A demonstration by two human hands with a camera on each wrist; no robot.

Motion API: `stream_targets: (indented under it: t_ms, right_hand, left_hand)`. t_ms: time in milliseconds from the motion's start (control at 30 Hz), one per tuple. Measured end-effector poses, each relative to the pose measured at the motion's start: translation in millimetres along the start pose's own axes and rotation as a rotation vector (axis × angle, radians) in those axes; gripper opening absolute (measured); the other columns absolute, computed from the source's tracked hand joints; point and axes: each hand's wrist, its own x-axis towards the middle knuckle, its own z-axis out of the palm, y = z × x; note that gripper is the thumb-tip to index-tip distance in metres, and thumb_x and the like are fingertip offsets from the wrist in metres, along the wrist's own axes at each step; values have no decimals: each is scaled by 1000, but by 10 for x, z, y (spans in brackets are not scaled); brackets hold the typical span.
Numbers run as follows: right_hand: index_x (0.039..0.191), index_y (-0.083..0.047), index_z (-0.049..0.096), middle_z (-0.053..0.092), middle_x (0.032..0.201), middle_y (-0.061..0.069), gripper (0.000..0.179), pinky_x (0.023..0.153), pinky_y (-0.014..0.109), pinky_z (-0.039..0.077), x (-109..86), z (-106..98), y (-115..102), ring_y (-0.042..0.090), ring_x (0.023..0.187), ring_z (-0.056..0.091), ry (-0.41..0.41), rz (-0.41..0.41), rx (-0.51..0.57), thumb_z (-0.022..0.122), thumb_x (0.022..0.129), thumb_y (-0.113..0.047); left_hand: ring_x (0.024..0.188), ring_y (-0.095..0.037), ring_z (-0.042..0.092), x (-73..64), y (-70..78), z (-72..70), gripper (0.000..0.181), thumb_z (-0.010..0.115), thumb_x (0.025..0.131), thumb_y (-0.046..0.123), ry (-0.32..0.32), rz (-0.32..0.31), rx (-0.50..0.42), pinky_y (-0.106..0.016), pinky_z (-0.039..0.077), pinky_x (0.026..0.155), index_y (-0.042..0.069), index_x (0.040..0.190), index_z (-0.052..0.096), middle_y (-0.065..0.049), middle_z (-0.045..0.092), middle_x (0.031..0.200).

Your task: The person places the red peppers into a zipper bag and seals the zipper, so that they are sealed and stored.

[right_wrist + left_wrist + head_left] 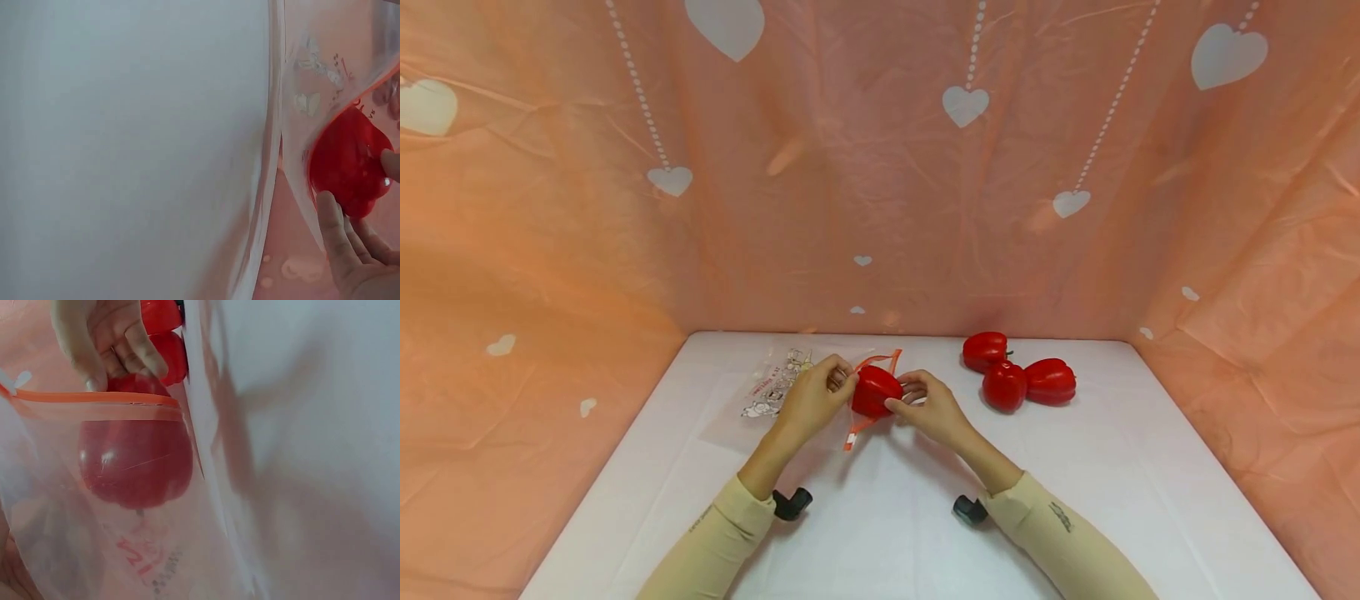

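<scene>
Red, illegible lettering (767,382) marks the bag (781,390) the left hand (816,392) pinches; the right hand (932,406) grips a pepper (874,392).

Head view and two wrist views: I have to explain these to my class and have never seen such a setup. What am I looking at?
There is no robot here: these are a person's own two hands. The wide picture comes from a camera worn on the head, looking forward and down. The other two come from a camera on each wrist, looking at that hand's work.

The right hand grips a red pepper, which sits partly inside a clear, printed bag. The left hand holds the bag near its orange-edged mouth. The left wrist view shows the pepper through the plastic.

On the white table, to the right, lie three more red peppers.
</scene>
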Motion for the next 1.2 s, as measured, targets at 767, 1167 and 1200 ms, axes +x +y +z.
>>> stream_targets:
  t_ms: [767, 1167, 1200]
  right_hand:
    - [120, 3, 67, 77, 106, 15, 39, 82, 35, 63, 141, 294, -69, 24, 93, 73, 33, 33, 108, 88, 91, -13]
    - [119, 10, 67, 77, 112, 25, 30, 86, 31, 62, 135, 355, -98, 38, 104, 77, -64, -70, 154, 80, 94, -1]
    - [119, 10, 68, 77, 112, 25, 29, 86, 30, 61, 132, 351, -92, 38, 104, 77, -72, -81, 152, 79, 94, 0]
  left_hand:
    - [80, -14, 67, 7, 12, -13, 7, 74, 102, 12, 5, 6, -126, -31, 54, 76, 8, 105, 70, -3, 74, 88]
    - [78, -11, 69, 17, 21, -29, 8, 74, 102, 15, 1, 9, -121, -29, 53, 74, 9, 105, 71, -1, 75, 87]
    - [77, -11, 68, 17, 20, -30, 8, 74, 103, 16, -2, 9, -119, -29, 52, 73, 9, 105, 71, 0, 75, 87]
